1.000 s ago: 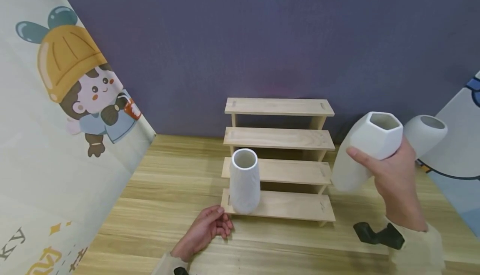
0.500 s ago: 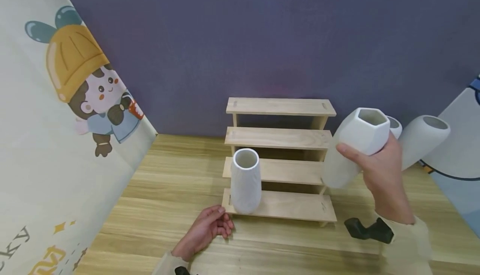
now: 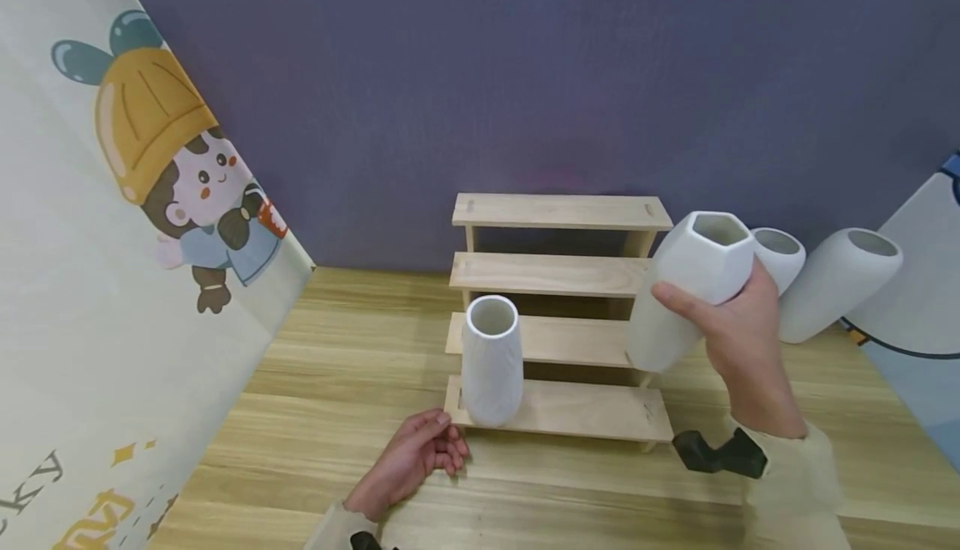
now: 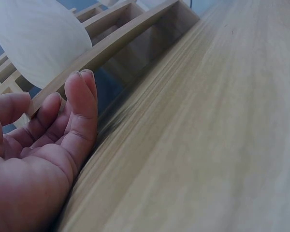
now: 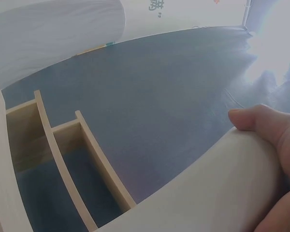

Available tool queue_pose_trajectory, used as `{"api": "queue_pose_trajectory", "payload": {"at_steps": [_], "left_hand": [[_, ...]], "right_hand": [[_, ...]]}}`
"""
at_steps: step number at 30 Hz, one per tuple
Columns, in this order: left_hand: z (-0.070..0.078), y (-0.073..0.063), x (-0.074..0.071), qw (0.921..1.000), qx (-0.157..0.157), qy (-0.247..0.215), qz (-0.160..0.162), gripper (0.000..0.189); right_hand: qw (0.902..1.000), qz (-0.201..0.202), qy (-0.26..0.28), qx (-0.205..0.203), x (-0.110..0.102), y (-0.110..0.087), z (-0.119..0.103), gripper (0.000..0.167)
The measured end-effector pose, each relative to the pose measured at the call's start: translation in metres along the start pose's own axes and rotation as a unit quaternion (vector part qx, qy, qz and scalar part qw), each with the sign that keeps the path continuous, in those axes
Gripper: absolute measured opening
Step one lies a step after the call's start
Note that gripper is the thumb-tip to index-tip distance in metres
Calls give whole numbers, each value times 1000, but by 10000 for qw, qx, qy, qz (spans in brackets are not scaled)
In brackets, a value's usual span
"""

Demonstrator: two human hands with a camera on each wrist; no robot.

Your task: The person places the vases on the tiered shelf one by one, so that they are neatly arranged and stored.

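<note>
My right hand (image 3: pixel 746 346) grips a white faceted vase (image 3: pixel 686 271) with a hexagonal mouth, tilted beside the right end of a wooden stepped shelf (image 3: pixel 592 410). In the right wrist view its pale side (image 5: pixel 208 193) slants below the thumb (image 5: pixel 261 121). At the front left corner of the lowest step, my left hand (image 3: pixel 411 460) pinches the board, thumb above and curled fingers below it, as the left wrist view shows. Another white vase (image 3: pixel 491 375), round-mouthed, stands upright on that step's left end, just above the left hand.
Two more white vases stand behind the right hand: a partly covered one (image 3: pixel 780 262) and a taller one (image 3: pixel 840 283). A dark blue wall (image 3: pixel 555 75) rises behind the shelf. The wood-grain table (image 3: pixel 315 383) meets a cartoon-printed panel (image 3: pixel 90 300) at left.
My right hand has moved left with the faceted vase, toward the shelf. A vase behind it has come into view. The left hand stays at the shelf corner.
</note>
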State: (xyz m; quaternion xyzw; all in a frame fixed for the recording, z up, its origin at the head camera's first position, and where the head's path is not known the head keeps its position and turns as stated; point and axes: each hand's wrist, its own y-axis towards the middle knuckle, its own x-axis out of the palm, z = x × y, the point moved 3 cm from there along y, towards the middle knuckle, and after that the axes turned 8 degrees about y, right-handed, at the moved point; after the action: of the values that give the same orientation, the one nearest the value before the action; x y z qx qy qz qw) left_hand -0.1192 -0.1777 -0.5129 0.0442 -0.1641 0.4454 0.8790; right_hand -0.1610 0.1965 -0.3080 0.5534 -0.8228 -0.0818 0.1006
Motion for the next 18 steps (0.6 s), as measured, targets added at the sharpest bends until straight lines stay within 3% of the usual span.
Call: {"api": "queue_pose_trajectory", "payload": {"at_steps": [9,18], "left_hand": [[0,11,4,9999,68,-46,96,31],[0,21,7,9997,69,-75,200,30]], "right_hand": [[9984,-374,416,-49,10,16,2,65],[9983,-569,-112,-11,20,31,5,66]]}}
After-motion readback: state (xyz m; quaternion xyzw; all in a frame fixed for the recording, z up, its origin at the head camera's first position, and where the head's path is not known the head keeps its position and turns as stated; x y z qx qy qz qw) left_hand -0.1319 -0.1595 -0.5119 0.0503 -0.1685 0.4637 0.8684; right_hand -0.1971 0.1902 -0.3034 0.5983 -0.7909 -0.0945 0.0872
